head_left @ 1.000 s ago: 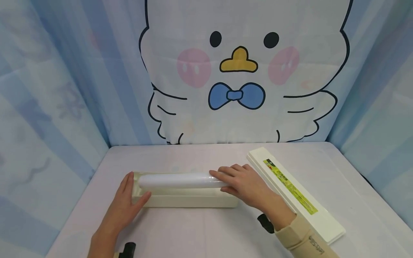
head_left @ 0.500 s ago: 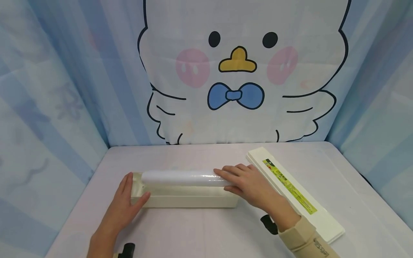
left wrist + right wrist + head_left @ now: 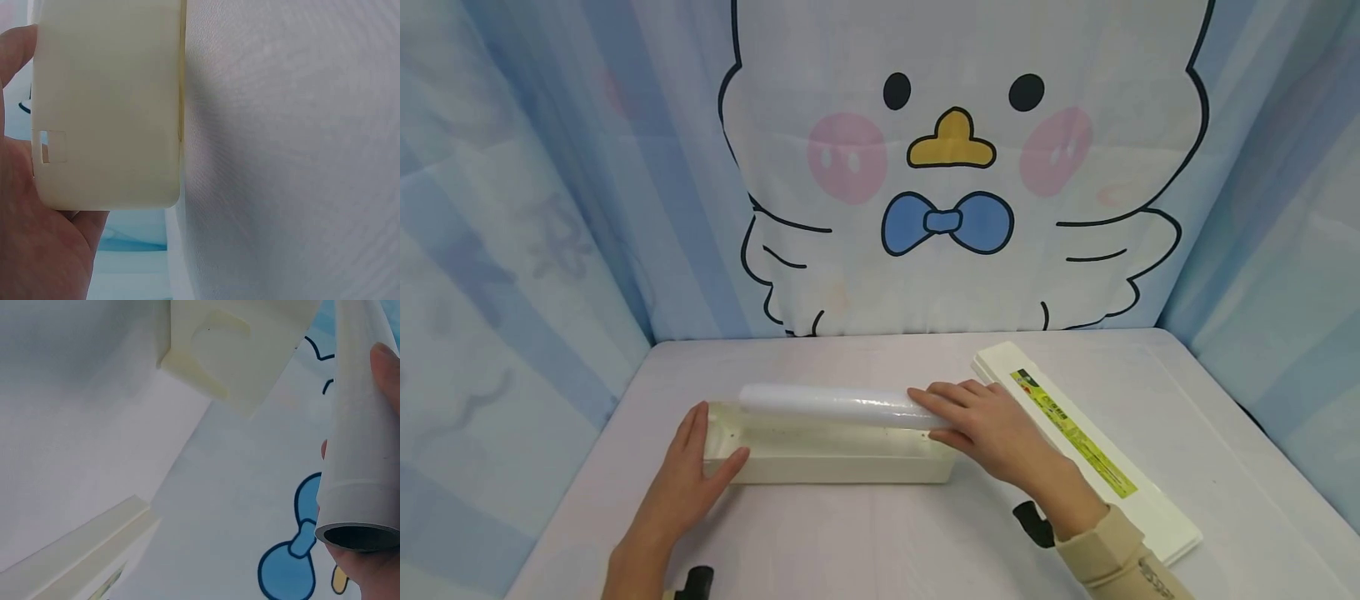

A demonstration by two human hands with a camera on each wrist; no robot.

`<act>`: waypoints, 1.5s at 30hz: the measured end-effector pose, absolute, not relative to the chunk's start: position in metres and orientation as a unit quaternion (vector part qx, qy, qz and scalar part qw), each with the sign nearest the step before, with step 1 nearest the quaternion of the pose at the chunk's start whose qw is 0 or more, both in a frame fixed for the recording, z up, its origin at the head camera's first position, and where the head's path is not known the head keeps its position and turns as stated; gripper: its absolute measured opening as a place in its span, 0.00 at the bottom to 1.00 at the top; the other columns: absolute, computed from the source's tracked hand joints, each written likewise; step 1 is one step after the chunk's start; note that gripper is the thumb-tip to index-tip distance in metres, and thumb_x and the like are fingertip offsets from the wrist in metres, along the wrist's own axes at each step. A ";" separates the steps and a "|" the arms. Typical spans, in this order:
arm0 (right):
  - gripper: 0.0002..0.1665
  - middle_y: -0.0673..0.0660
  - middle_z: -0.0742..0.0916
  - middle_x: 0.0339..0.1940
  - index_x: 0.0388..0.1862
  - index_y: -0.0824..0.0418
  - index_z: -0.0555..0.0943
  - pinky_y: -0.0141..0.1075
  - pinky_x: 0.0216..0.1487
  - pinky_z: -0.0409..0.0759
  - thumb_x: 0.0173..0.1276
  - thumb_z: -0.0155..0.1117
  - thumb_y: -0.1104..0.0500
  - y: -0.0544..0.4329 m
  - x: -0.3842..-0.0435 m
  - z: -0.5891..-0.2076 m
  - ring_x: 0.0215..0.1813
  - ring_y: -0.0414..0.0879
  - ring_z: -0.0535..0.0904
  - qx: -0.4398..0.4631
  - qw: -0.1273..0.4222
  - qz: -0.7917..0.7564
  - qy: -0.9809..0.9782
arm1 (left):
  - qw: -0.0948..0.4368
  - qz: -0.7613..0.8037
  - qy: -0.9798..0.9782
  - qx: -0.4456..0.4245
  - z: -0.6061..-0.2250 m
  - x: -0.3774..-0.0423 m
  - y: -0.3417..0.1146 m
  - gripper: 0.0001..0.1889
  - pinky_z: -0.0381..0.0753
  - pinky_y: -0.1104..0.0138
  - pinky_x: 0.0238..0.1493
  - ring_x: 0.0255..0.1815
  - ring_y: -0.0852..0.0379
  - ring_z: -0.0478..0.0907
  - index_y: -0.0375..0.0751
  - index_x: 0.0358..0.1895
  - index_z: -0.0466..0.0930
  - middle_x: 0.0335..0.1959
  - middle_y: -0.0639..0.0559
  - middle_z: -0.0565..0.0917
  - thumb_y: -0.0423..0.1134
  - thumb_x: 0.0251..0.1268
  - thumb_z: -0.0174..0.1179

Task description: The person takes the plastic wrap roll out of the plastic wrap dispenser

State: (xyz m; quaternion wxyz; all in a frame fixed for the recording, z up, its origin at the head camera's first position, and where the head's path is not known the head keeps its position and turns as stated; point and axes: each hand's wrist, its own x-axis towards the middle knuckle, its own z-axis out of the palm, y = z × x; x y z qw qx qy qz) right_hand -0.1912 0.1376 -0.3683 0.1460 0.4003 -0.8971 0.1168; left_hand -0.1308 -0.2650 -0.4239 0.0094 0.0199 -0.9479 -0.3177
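Note:
My left hand (image 3: pixel 681 483) grips the left end of a long cream cling film box (image 3: pixel 842 470), thumb along the front and fingers at the far side. In the left wrist view, the end wall of the box (image 3: pixel 112 100) with a small square cutout stands against the palm. A white roll of cling film (image 3: pixel 827 403) is held by its right end in my right hand (image 3: pixel 985 432), lifted above the open box and slightly tilted, left end higher. The right wrist view shows the roll (image 3: pixel 359 450) with its hollow core end (image 3: pixel 361 537) and fingers wrapped round it.
A long white lid (image 3: pixel 1150 518) with a yellow-green label (image 3: pixel 1072 432) lies diagonally on the table at the right, beside the right forearm. Pale cloth covers the table (image 3: pixel 865 542). Behind it hangs a blue and white curtain (image 3: pixel 685 167) with a cartoon bird.
The cling film roll has risen out of the box and shifted slightly right and away, carried by my right hand. My left hand and the box have stayed put.

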 end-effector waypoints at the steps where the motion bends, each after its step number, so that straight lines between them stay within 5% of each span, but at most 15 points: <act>1: 0.36 0.49 0.82 0.63 0.73 0.45 0.74 0.49 0.55 0.78 0.67 0.72 0.49 0.138 -0.191 -0.368 0.61 0.50 0.79 0.401 0.148 0.117 -0.896 | 0.008 -0.317 -0.948 0.021 -0.424 -0.131 -0.265 0.55 0.49 0.35 0.71 0.78 0.27 0.41 0.25 0.79 0.34 0.79 0.25 0.41 0.61 0.72 0.57; 16: 0.36 0.53 0.82 0.64 0.74 0.46 0.74 0.57 0.58 0.77 0.68 0.72 0.49 0.152 -0.189 -0.368 0.63 0.56 0.78 0.354 0.157 0.123 -0.913 | 0.006 -0.316 -0.948 0.029 -0.421 -0.129 -0.263 0.54 0.48 0.35 0.72 0.78 0.27 0.40 0.25 0.79 0.34 0.79 0.25 0.40 0.60 0.72 0.57; 45: 0.37 0.56 0.85 0.57 0.71 0.50 0.77 0.55 0.49 0.81 0.62 0.76 0.51 0.183 -0.187 -0.379 0.54 0.57 0.82 0.340 0.207 0.119 -0.910 | 0.010 -0.320 -0.947 0.027 -0.422 -0.128 -0.262 0.55 0.49 0.34 0.71 0.78 0.27 0.41 0.26 0.79 0.34 0.79 0.25 0.41 0.60 0.72 0.58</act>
